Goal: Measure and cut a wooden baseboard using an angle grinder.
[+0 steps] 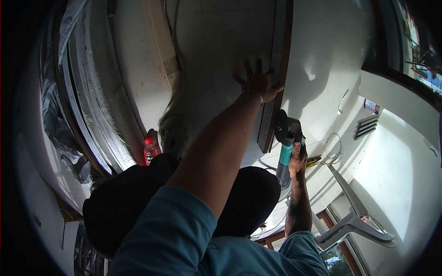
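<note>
Lying lengthwise away from the person, the long dark-edged bar (283, 64) has its near end just left of the angle grinder (286, 153), whose dark disc (280, 126) sits close by the bar's right edge; whether they touch, I cannot tell. The right hand (298, 160), wrapped round the grinder, is nearer that end; the left hand (258, 83) is spread farther up, thumb across the bar.

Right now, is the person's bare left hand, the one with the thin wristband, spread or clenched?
Spread: the left hand has its fingers fanned apart, its thumb extended across the long, straight, dark-brown bar.
</note>
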### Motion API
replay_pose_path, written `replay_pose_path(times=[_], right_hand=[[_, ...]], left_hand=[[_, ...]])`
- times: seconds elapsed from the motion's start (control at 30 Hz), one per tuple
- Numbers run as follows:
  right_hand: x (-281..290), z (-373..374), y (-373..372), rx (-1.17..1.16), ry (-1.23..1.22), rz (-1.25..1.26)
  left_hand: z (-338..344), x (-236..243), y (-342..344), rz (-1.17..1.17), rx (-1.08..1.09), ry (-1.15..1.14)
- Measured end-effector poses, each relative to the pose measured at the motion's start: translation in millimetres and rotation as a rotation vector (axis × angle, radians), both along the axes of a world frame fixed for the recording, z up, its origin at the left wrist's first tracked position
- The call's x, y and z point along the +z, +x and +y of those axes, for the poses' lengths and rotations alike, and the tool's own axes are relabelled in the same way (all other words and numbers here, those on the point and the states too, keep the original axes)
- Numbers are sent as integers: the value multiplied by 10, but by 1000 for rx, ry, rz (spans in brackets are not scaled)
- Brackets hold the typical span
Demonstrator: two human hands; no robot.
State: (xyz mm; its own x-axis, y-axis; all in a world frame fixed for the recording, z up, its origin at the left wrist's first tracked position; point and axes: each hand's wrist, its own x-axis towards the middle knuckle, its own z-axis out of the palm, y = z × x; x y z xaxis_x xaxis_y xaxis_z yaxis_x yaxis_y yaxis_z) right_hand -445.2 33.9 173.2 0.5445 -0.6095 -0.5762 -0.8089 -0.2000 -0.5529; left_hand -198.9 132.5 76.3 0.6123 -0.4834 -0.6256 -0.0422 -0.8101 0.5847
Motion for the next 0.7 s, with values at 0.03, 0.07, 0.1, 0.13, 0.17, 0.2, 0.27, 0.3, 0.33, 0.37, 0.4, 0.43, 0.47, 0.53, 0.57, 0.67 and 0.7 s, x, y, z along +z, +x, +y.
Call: replay_pose_path(times=[0.03,0.07,0.1,0.13,0.17,0.2,0.27,0.3,0.33,0.37,0.4,0.43,0.47,0.53,0.57,0.67,0.7], right_hand=[[3,-3,-6,-3,-2,0],[19,17,25,4,-17,-3],[23,28,43,11,-32,-6],[7,21,34,9,-31,-8],[-8,7,22,8,-27,-4],[-20,-1,16,8,-23,1],[-20,-2,26,9,-26,-2],[-17,-2,33,12,-29,-3],[-29,-7,24,10,-30,-3],[-43,-10,15,13,-38,-14],[-52,-13,12,17,-46,-25],[-55,-15,14,16,-46,-26],[-51,-6,26,11,-35,-30],[-51,-4,49,6,-22,-36],[-50,-13,51,8,-16,-32],[-69,-20,51,-7,-8,-37],[-67,-22,51,-25,-7,-45]], left_hand=[[-5,0,-5,-4,-2,1],[0,-7,-8,-10,-3,5],[4,-14,-10,-11,-4,6],[7,-21,-12,-14,-3,8],[6,-25,-13,-17,-2,8],[6,-30,-13,-19,-4,7],[3,-31,-12,-26,-3,10],[-3,-27,-12,-27,-5,9],[-9,-23,-11,-27,-8,13],[-11,-25,-11,-27,-11,19],[-11,-28,-12,-28,-11,19],[-11,-32,-11,-30,-8,12],[-4,-42,-15,-32,-4,8],[1,-62,-12,-34,-5,11],[0,-64,-13,-36,-9,12],[-5,-61,-19,-45,2,5],[-15,-56,-22,-46,1,1]])
